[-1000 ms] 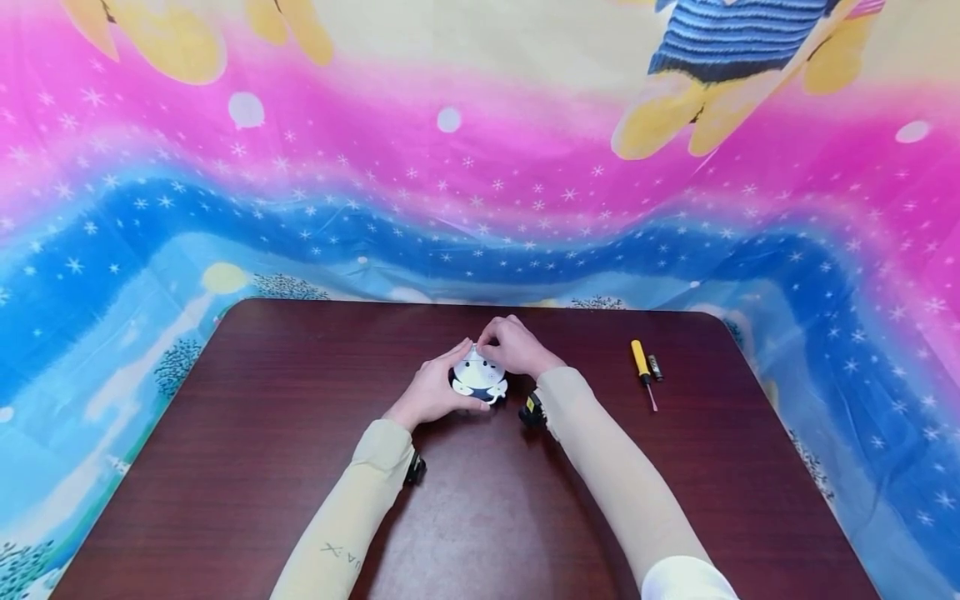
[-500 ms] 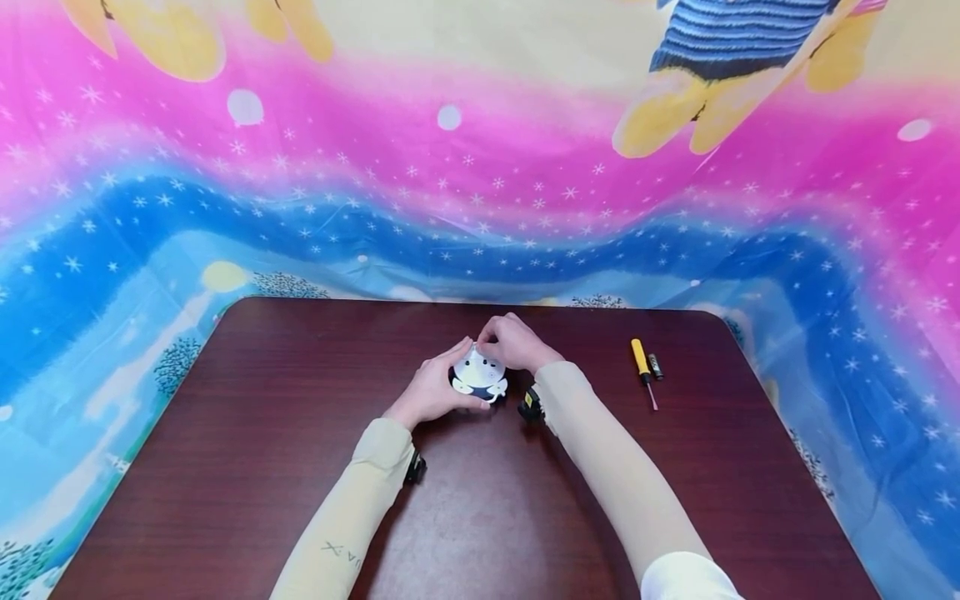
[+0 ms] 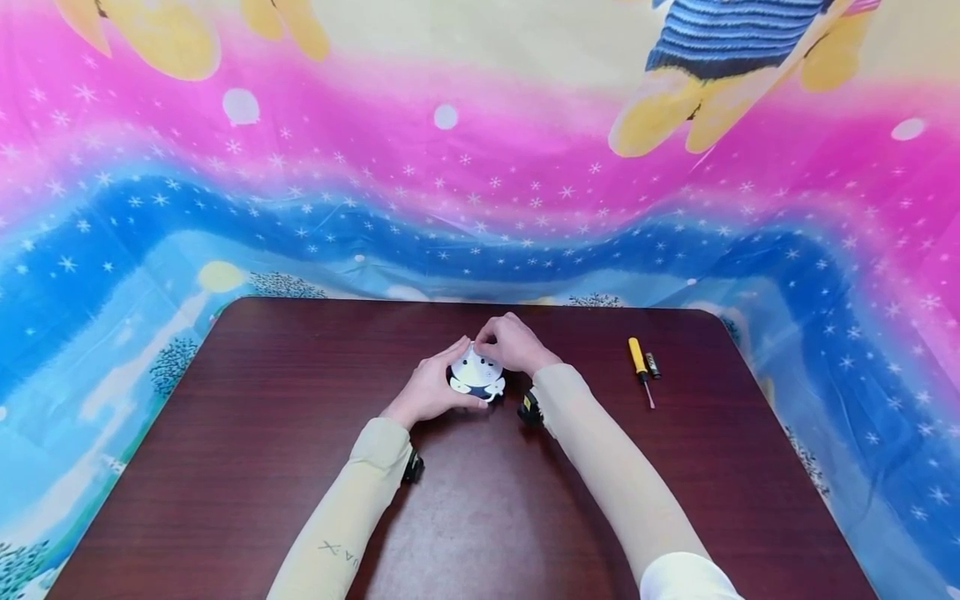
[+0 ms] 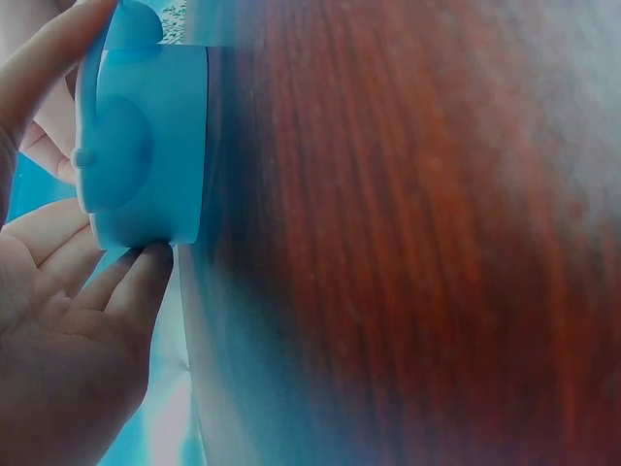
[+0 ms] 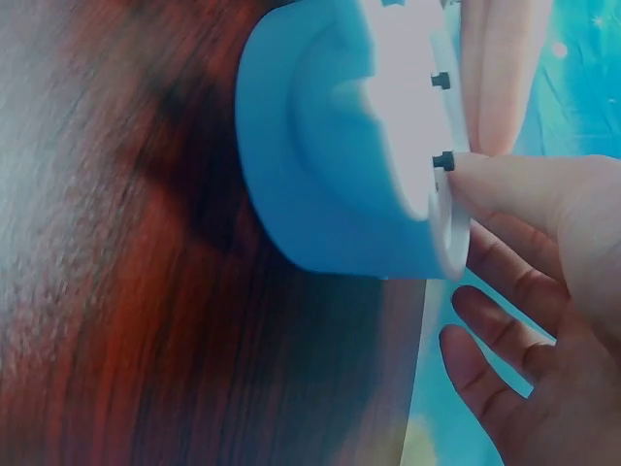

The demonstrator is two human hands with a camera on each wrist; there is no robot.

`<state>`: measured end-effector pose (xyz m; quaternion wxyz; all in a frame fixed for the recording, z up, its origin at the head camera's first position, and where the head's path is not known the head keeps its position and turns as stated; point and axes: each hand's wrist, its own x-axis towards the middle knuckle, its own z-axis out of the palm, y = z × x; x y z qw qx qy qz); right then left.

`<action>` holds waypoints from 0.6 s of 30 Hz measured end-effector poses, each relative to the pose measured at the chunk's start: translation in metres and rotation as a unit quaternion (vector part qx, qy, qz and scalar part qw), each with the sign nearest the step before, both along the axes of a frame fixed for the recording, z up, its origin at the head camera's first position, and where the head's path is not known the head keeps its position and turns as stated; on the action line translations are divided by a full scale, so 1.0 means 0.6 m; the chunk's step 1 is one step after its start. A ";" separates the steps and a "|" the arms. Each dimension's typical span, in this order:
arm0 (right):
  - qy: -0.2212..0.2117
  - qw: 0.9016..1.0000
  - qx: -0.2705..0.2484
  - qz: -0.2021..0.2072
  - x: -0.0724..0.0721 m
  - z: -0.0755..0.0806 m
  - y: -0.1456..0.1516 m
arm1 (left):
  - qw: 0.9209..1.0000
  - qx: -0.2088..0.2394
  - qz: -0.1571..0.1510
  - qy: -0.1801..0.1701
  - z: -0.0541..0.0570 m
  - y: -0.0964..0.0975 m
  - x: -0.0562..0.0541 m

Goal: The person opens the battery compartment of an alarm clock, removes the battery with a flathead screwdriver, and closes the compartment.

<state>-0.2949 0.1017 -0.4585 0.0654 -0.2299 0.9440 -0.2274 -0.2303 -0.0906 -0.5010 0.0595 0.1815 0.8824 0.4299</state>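
Note:
A small rounded white device with a cartoon animal face (image 3: 477,367) and a dark lower part sits on the table. My left hand (image 3: 429,390) grips its left side, thumb along the near edge and fingers round the far side. At the far right edge my right hand (image 3: 517,343) pinches with thumb and index finger. In the right wrist view the thumb touches the front face of the device (image 5: 310,146) beside a small black peg (image 5: 443,160); the index fingertip is hidden. The left wrist view shows the device's thick side wall (image 4: 165,146), with fingertips against it.
To the right lie a screwdriver (image 3: 637,357) with a yellow and black handle and, beside it, a small dark battery (image 3: 653,365). The dark red wooden table (image 3: 300,400) ends at a colourful patterned cloth (image 3: 420,200) behind and at both sides.
The whole head view has shifted very slightly to the left. Both hands keep their place on the white device.

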 end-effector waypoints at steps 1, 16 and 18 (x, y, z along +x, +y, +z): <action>0.001 1.000 0.002 0.001 0.000 -0.001 0.000 | 1.000 0.000 0.000 0.000 0.000 0.000 0.000; -0.182 0.975 -0.120 -0.047 -0.015 -0.025 0.008 | 1.000 -0.001 -0.003 0.007 0.004 0.001 0.003; -0.207 0.968 -0.128 -0.062 -0.018 -0.031 0.012 | 1.000 -0.002 -0.002 0.006 0.003 0.001 0.003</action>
